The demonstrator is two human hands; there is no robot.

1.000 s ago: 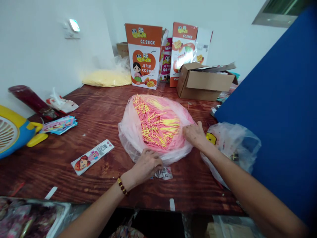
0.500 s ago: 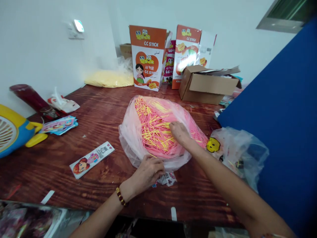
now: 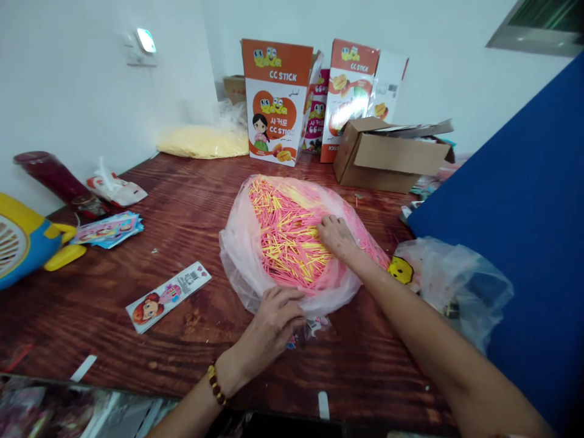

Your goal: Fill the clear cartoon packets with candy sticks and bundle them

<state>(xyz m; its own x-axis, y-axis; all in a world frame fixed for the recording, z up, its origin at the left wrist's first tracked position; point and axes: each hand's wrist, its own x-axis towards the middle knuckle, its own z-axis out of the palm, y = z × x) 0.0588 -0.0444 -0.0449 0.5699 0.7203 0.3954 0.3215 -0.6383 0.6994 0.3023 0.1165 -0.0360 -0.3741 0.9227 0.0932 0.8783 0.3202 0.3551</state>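
A clear plastic bag (image 3: 239,255) lies with its mouth wide open, full of thin pink and yellow sticks (image 3: 292,234). At the bag's near rim rests my left hand (image 3: 271,322), its fingers loosely bent and a little apart, with nothing visible in them. My right hand (image 3: 337,238) reaches onto the right side of the heap, where sticks meet the bag's wall. Its fingers curl down, and the tips are hidden, so what they grip cannot be made out. A small printed wrapper (image 3: 314,325) pokes out beneath the bag near my left hand.
A stack of printed sleeves (image 3: 168,297) lies left of the bag, with more packets (image 3: 109,229) and a yellow-blue fan (image 3: 27,240) beyond. Cartons (image 3: 274,103) and an open cardboard box (image 3: 392,158) stand behind. A blue panel (image 3: 515,201) borders the right.
My right hand has shifted slightly right and up along the heap. My left hand's fingers have loosened and spread somewhat at the near rim. The view has moved a little.
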